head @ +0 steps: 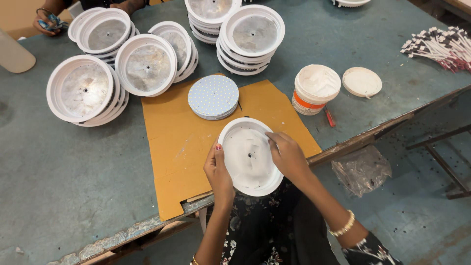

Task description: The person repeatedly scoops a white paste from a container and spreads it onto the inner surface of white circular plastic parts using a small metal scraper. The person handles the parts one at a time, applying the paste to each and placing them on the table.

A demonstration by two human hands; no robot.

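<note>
A round white dish [250, 156] lay open side up between the two hands. It was shallow, with a raised rim and a small dark hole at its centre. White paste coated its floor. The left hand [218, 172] gripped its left rim; the right hand's [289, 157] fingers rested inside its right edge.

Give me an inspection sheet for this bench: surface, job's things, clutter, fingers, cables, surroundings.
Surface: grey table, worn front edge; orange cardboard sheet on it.
Job's things: white round housing coated inside with white paste; stack of dotted discs; open paste tub, its lid beside it.
Clutter: stacks of housings; red-handled tool.
Fingers: left hand grips the housing rim; right hand touches inside it.
Cables: bundle of white wires at the far right.
Surroundings: another person's hand at the far left; plastic bag on the floor.
</note>
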